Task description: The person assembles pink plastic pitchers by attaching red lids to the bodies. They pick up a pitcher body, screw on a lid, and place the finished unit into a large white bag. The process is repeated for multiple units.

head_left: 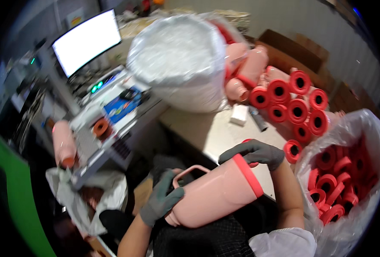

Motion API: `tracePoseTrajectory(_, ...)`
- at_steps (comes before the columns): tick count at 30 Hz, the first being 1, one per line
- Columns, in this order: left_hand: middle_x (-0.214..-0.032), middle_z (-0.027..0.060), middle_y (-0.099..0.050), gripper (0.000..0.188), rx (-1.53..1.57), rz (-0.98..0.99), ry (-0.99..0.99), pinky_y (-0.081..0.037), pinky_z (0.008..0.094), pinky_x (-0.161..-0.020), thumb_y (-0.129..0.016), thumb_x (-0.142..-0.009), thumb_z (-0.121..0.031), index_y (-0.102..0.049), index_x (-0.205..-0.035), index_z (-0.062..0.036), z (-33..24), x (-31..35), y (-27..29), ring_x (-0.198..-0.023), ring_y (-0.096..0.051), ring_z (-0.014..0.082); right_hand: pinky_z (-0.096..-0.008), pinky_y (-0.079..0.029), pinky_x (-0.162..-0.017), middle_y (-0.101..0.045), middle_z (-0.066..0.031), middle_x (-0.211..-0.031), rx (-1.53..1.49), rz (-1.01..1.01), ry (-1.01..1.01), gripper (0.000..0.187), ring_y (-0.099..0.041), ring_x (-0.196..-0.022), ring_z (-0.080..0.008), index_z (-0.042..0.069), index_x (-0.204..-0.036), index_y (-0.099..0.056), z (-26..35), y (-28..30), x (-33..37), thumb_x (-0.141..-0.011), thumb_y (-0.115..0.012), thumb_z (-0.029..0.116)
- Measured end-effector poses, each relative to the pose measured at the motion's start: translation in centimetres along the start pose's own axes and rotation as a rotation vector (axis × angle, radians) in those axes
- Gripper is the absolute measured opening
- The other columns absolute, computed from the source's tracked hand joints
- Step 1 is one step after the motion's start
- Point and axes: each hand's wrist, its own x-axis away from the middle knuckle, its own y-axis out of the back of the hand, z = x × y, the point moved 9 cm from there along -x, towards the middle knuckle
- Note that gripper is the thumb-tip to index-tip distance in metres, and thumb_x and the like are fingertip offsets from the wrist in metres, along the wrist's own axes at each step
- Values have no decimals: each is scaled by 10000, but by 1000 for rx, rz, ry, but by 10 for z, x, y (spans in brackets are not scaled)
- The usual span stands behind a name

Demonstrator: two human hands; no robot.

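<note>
A pink tumbler [215, 195] with a side handle lies tilted across my lap, its wide red-rimmed end pointing up to the right. My left hand [162, 200], in a grey glove, is closed around its narrower end beside the handle. Just past the red rim, my gloved right hand [257, 153] curls over a red ring-shaped lid [253, 164]; only slivers of that lid show around the glove. The underside of my right fingers is hidden. A small white box [239, 115] and a dark grey cylinder [258, 119] lie on the table beyond my right hand.
Several pink tumblers with red ends [297, 110] are piled at the right. Near me stands a plastic-lined bag of red lids [327, 184]. A big white sack [179, 68] rises at the back. On the left are a lit monitor [87, 43] and another pink tumbler [64, 143].
</note>
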Motion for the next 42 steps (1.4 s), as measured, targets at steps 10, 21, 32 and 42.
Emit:
tracePoseTrajectory(10, -1009, 218, -660, 323, -688, -683, -75, -529, 433, -716, -605, -922, -96, -635, -1194, 76, 104, 186, 83, -860, -632, 380, -318, -538, -862, -697, -90, -1231, -712, -247, -260, 471, -659, -1043, -197, 39, -1457, -513, -123, -144, -198, -1096, -482, 340)
tracePoseTrajectory(21, -908, 149, -554, 279, -323, -1251, 250, -473, 373, -705, -683, -843, -20, -626, -1114, 9, 133, 220, 111, -848, -545, 287, -402, -361, -1158, -444, -148, -1478, -155, -1, -70, 1007, -422, -1399, -261, -9, -1565, -267, -143, -266, -192, -775, -840, 238)
tracePoseTrajectory(32, -885, 21, -568, 164, 577, -1320, 249, -501, 238, -638, -663, -997, -64, -521, -1074, -43, 152, 245, 107, -744, -573, 66, -428, -380, -1154, -411, -172, -1523, -232, 15, -92, 1151, -435, -1403, -286, -9, -1588, -225, -151, -281, -200, -723, -900, 340)
tracePoseTrajectory(42, -1101, 147, -601, 409, -197, -1337, 337, -505, 344, -893, -780, -900, -106, -564, -1228, 11, 138, 312, 129, -997, -616, 244, -493, -466, -1090, -432, -251, -1513, -455, 41, -413, 876, -515, -1320, -390, 18, -1626, -235, -221, -266, -175, -868, -648, 167)
